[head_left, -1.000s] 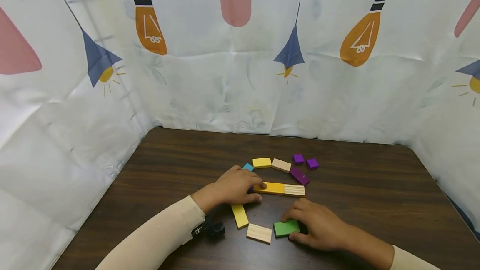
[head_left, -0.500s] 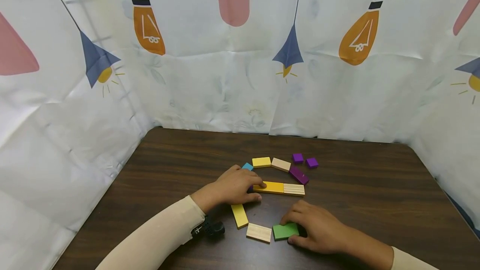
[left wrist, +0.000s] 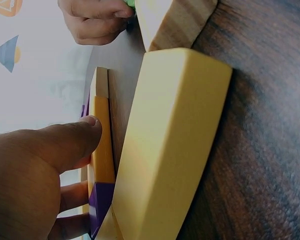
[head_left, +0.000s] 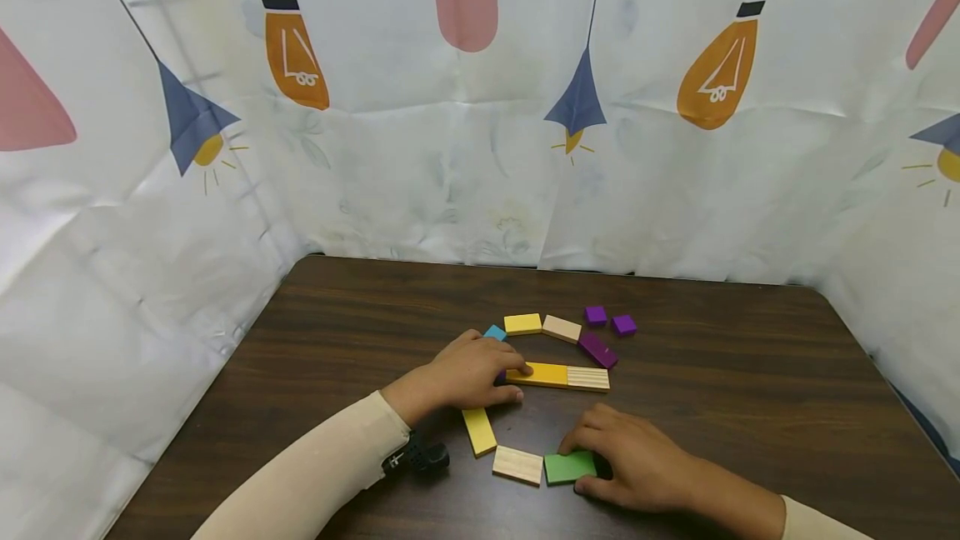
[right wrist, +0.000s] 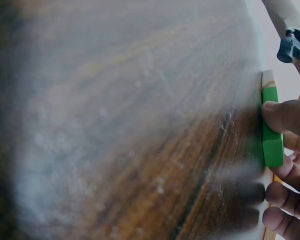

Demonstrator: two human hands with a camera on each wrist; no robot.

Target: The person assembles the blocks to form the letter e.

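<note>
My right hand [head_left: 633, 458] pinches a green block [head_left: 570, 468] between thumb and fingers, low on the table. The block's left end lies right at a plain wood block [head_left: 517, 466]. In the right wrist view the thumb presses one long side of the green block [right wrist: 272, 142]. My left hand [head_left: 468, 373] rests over the left end of a straight row, fingertips on an orange block [head_left: 546, 375]. A striped wood block [head_left: 588, 379] continues that row to the right. Under the left hand a purple block [left wrist: 101, 205] shows in the left wrist view, beside a yellow block [left wrist: 165, 145].
Behind the row, a blue block [head_left: 495, 332], a yellow block [head_left: 522, 324], a tan block [head_left: 562, 328] and a long purple block [head_left: 597, 350] form an arc. Two small purple blocks [head_left: 596, 316] lie beyond it. A patterned curtain [head_left: 420, 173] surrounds the dark wood table [head_left: 750, 373].
My right hand has shifted the green block slightly left and toward me, up against the plain wood block's end. The left hand has stayed in place.
</note>
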